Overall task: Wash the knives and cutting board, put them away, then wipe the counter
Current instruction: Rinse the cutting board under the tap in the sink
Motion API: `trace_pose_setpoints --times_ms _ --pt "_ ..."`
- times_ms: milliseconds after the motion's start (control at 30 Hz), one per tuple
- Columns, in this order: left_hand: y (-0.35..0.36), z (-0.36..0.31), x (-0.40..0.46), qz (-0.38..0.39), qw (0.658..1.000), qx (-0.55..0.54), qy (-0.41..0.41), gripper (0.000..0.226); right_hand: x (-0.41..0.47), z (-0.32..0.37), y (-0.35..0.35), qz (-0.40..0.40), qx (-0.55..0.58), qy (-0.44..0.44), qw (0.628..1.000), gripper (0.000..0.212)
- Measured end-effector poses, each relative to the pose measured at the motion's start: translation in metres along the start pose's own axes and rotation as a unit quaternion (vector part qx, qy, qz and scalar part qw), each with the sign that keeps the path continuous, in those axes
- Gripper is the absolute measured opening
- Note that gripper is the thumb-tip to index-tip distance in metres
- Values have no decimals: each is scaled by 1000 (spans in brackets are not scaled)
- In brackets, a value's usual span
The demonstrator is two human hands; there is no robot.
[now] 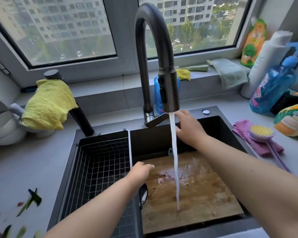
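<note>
A wooden cutting board (201,196) lies tilted in the black sink (220,124), wet and smeared with food bits. Water runs from the dark faucet (169,93) onto the board's middle. My left hand (141,170) rests on the board's upper left corner with relaxed fingers. My right hand (187,126) reaches behind the stream, its fingers straight and close to the faucet's lever (156,120); I cannot tell whether they touch it. A dark, shiny object (144,194) shows at the board's left edge; whether it is a knife is unclear.
A wire basket (100,169) fills the sink's left side. A yellow cloth (48,103) hangs at the back left by a white pot (3,129). Vegetable scraps (30,201) lie on the left counter. A pink cloth (243,129), a purple brush (261,133) and a blue bottle (272,90) crowd the right.
</note>
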State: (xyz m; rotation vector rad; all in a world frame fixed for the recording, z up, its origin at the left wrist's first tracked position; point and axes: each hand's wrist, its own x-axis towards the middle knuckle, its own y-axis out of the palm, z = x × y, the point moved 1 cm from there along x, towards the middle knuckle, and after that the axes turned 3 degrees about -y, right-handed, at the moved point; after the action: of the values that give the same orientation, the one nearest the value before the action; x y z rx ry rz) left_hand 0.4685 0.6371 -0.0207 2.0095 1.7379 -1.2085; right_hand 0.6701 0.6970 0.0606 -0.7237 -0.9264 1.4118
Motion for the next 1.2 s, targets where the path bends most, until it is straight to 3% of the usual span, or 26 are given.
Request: trace_pose_setpoints --times_ms 133,300,533,733,800,900,1067,1200 --pt "21 10 5 11 997 -44 -56 55 -49 -81 23 44 16 192 980 53" --pt "30 17 3 28 995 -62 -73 58 -97 -142 44 125 -11 314 941 53" --pt "35 24 -3 40 985 -115 -119 50 -113 -175 70 217 3 385 897 50" --pt "50 38 21 -1 982 -117 -152 42 -124 -195 92 260 28 437 861 56" --pt "57 45 28 -23 982 -99 -158 32 -125 -199 97 261 32 453 852 64" --pt "66 58 36 -53 979 -68 -186 41 -125 -202 98 241 34 484 841 75" --pt "77 89 60 -89 966 -89 -227 53 -123 -211 108 241 65 510 823 78" --pt "76 77 56 -87 956 -121 -251 42 -122 -214 109 214 141 536 805 79"
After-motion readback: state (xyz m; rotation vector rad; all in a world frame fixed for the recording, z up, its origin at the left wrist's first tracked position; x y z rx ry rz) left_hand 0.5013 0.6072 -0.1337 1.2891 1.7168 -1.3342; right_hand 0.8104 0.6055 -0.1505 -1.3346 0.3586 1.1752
